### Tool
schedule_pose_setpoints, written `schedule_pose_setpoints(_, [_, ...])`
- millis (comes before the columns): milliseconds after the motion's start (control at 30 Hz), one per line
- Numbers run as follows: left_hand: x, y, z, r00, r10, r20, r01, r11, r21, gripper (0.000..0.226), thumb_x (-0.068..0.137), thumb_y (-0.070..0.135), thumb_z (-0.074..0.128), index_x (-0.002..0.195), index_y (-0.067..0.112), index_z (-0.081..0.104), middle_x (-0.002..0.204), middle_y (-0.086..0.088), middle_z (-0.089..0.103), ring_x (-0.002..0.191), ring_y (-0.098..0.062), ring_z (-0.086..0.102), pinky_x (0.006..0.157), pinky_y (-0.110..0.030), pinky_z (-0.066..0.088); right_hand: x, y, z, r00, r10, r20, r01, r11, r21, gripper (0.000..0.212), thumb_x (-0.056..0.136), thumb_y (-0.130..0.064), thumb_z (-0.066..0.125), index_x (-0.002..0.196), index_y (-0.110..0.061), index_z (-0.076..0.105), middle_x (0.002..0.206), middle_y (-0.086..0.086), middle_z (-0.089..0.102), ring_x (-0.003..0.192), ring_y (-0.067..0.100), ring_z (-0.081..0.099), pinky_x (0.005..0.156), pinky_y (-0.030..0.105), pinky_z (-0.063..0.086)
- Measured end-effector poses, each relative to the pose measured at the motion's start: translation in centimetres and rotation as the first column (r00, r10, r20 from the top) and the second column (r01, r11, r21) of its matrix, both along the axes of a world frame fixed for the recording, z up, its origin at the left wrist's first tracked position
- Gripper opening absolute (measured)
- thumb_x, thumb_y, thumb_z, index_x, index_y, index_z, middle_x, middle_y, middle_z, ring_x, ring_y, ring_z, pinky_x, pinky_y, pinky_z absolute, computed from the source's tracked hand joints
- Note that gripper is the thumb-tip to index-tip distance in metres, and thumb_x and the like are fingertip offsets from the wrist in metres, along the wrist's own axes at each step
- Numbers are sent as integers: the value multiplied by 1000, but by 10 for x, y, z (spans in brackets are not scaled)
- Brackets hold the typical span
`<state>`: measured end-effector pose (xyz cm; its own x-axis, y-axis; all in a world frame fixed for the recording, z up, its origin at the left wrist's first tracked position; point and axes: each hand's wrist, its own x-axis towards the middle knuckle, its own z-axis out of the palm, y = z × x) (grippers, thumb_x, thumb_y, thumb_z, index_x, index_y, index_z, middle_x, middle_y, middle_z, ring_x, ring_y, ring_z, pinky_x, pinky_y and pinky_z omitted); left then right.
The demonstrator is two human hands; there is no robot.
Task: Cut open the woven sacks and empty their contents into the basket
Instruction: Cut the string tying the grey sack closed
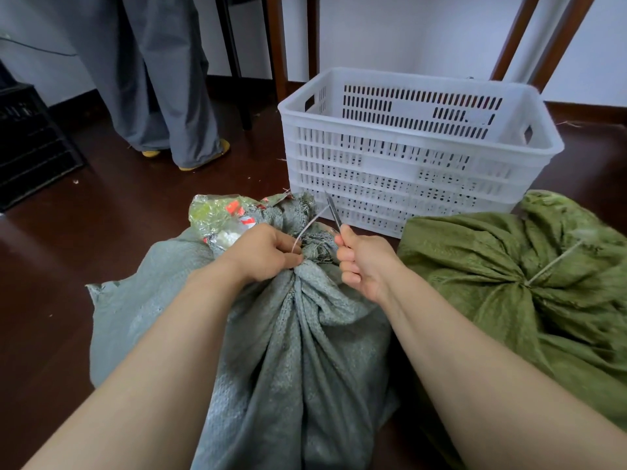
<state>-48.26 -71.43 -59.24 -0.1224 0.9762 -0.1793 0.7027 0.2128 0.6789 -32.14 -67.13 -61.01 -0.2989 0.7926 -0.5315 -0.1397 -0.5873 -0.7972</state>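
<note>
Two tied sacks: on the grey sack [298, 334], the left hand [268, 252] pinches the bound neck and tie string [310, 222]; the right hand [363, 262] grips scissors [334, 212] beside that neck. To its right lies the green sack [509, 266], with the basket [420, 154] beyond it. Likely the cutting step: the blades must next catch the string.

We see the grey woven sack [305, 334], neck tied with string [310, 222], a thin blade [334, 212] beside the knot. A tied green sack [492, 266] lies to its right, and a white basket [390, 164] stands behind.
</note>
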Motion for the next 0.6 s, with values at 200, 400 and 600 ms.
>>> schedule_pose_setpoints(200, [-1, -1, 2, 1000, -17, -22, 17, 1000, 3, 22, 80, 6, 74, 102, 2, 73, 123, -1, 63, 111, -17, 59, 102, -26, 40, -1, -4, 7, 998, -28, 59, 27, 999, 27, 36, 96, -44, 48, 75, -14, 48, 41, -8, 30, 35, 7, 20, 36, 20, 17])
schedule_pose_setpoints(400, [-3, -3, -2, 988, 37, -150, -3, 975, 223, 17, 83, 18, 73, 92, 5, 77, 111, -8, 56, 106, -23, 55, 94, -29, 42, -8, -10, 15, 999, -43, -32, 46, 996, 82, 24, 101, -25, 42, 111, -8, 57, 57, 2, 64, 56, 14, 59, 67, 28, 51])
schedule_pose_setpoints(600, [-7, -3, 7, 978, 116, -174, -70, 965, 252, 16, 87, 29, 68, 74, 22, 72, 77, -3, 63, 80, -25, 62, 76, -34, 49, -15, -10, 23, 999, -6, 34, 3, 997, 82, 25, 96, -14, 51, 117, -1, 48, 89, 13, 61, 55, 13, 46, 48, 25, 33])
